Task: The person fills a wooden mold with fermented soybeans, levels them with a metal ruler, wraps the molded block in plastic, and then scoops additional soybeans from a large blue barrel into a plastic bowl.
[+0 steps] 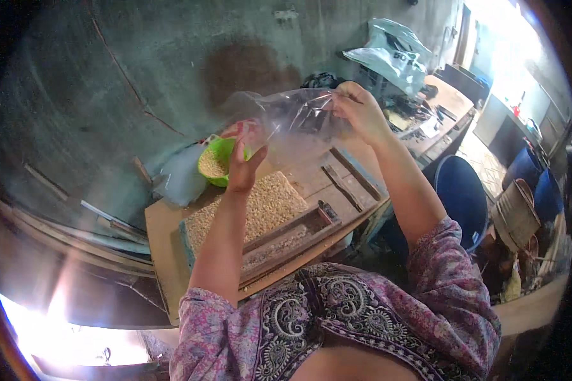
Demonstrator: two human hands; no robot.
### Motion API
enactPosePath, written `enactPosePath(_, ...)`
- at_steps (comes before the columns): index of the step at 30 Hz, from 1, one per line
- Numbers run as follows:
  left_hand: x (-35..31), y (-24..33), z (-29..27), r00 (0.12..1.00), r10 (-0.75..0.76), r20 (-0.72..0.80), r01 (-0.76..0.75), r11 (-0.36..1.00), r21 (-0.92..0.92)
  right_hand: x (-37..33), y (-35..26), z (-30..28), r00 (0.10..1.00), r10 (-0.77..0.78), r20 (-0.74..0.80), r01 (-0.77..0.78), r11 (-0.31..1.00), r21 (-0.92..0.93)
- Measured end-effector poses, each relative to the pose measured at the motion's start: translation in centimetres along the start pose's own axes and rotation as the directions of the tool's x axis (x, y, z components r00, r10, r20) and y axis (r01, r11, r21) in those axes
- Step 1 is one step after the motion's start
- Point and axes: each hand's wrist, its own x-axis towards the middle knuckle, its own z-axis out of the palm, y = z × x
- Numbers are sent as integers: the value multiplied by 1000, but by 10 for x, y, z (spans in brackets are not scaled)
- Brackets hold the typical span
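A clear plastic bag [292, 124] stretches in the air above the worktable, in front of the wall. My right hand [357, 109] is closed on its upper right edge, pinching the film. Below the bag's left part is my left hand [241, 170], thumb and fingers apart. The film runs close to its fingertips; whether they touch is hard to tell. Behind that hand sits a bright green bowl [221, 151] with pale grains in it. Under my left forearm, a shallow wooden tray [279, 240] holds a thick layer of small pale pieces [270, 203], like kernels.
Wooden strips [343, 187] lie on the worktable [162, 235] to the right. A second table [451, 95] farther right carries tools and a white sack [394, 54]. Blue barrels [461, 197] and a tipped bucket [516, 214] stand on the right-hand floor.
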Motion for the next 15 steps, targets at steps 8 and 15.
enactPosePath(8,-33,38,13,939,-273,210,320,916,-241,-45,-12,-31,966,-170,-196,90,928,-362)
enactPosePath(15,-28,74,-18,956,-77,282,41,990,132,-76,-24,-52,907,113,405,202,728,-655)
